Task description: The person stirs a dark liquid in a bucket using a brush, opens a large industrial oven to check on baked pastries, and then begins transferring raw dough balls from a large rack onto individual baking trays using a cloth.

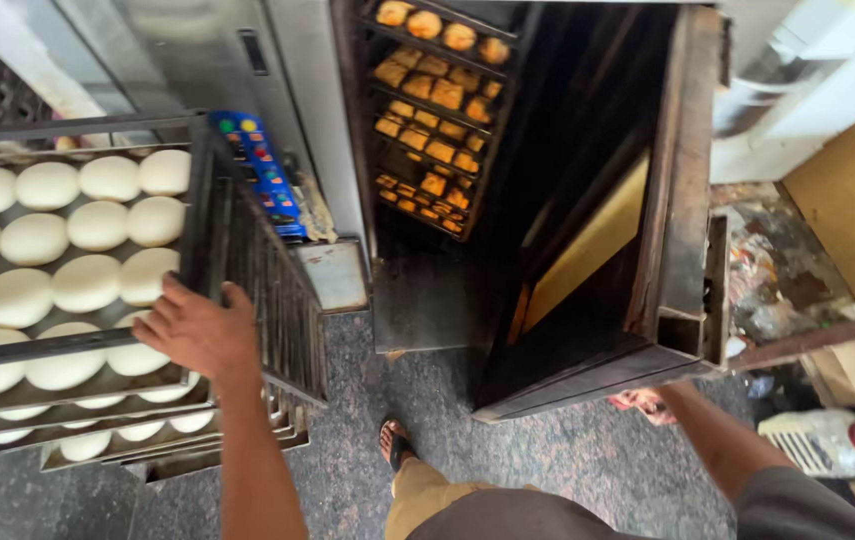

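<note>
My left hand [197, 330] grips the upright post of a metal rack trolley [232, 250] at the left. The trolley carries stacked trays of pale, unbaked round dough pieces [67, 230]. My right hand [642, 403] is mostly hidden under the lower edge of the open oven door [682, 190]; a reddish cloth shows there, and its grip cannot be made out. Inside the oven [447, 150] stands a rack of golden-brown baked buns [437, 95] on several shelves.
A blue control panel [257, 165] with coloured buttons sits on the oven's front. My sandalled foot [394, 443] stands on the dark speckled floor [547, 450]. A white plastic jug [827, 440] lies at the right, beside wooden boards and clutter.
</note>
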